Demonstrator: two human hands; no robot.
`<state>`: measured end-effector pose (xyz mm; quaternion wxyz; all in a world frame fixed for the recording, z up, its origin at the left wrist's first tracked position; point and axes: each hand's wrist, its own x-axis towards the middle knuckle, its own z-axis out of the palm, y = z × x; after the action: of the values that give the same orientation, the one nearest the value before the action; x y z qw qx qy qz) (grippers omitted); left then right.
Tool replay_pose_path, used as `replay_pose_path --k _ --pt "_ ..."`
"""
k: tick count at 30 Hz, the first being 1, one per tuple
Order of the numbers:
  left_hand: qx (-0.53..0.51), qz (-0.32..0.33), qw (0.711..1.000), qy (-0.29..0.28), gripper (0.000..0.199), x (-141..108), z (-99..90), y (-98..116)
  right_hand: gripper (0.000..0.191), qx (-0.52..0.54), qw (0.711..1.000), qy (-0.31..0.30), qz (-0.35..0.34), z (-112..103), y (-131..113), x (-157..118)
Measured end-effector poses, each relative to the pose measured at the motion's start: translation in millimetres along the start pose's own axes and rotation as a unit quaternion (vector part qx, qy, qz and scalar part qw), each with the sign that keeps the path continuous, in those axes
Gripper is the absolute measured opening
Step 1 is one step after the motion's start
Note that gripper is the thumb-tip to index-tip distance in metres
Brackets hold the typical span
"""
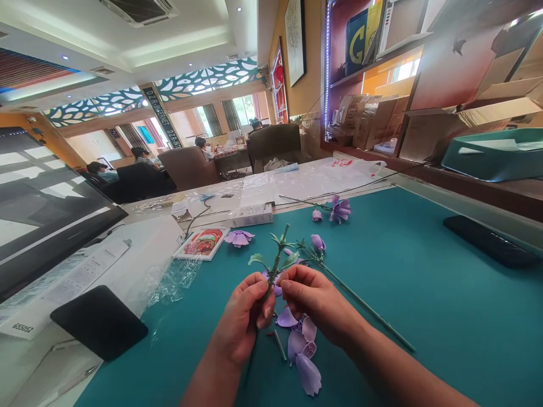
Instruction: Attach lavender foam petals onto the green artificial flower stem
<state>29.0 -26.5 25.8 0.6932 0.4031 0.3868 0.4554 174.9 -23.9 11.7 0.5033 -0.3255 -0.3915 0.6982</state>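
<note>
Upright between my hands stands a green artificial stem (pixel 278 257) with small leaves near its top. My left hand (pixel 247 311) is wrapped round its lower part. My right hand (pixel 311 294) touches the stem's right side with thumb and index finger pinched; what they hold is hidden. Loose purple petals (pixel 308 373) lie on the teal mat below and between the hands. A long green stem with a purple bud (pixel 318 243) lies to the right. Farther back are a purple flower head (pixel 240 238) and another flower (pixel 340 210) on a stem.
On the left are a black pad (pixel 99 322), a white box (pixel 85 277), crinkled clear wrap (pixel 173 282) and a framed picture (pixel 202 243). A black phone-like object (pixel 490 240) lies right on the teal mat (pixel 458 305). People sit in the background.
</note>
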Motion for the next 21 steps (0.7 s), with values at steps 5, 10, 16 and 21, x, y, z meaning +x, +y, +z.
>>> replay_pose_path --k 5,10,16,21 --pt "-0.048 -0.016 0.998 -0.027 0.029 -0.2 -0.1 -0.2 0.030 0.001 1.000 -0.002 -0.011 3.4 -2.6 -2.4" --pt "-0.053 -0.020 0.998 -0.031 0.026 -0.3 -0.4 -4.0 0.027 -0.006 1.000 -0.001 -0.027 6.3 -4.4 -5.8" --pt "-0.043 -0.026 0.998 -0.033 0.023 -0.6 2.9 -5.0 0.025 -0.027 0.999 0.001 -0.034 6.0 -6.1 -6.1" --pt "-0.047 -0.029 0.998 -0.037 0.025 -0.8 5.6 -4.4 0.019 -0.049 0.997 0.021 -0.053 5.3 -6.7 -6.0"
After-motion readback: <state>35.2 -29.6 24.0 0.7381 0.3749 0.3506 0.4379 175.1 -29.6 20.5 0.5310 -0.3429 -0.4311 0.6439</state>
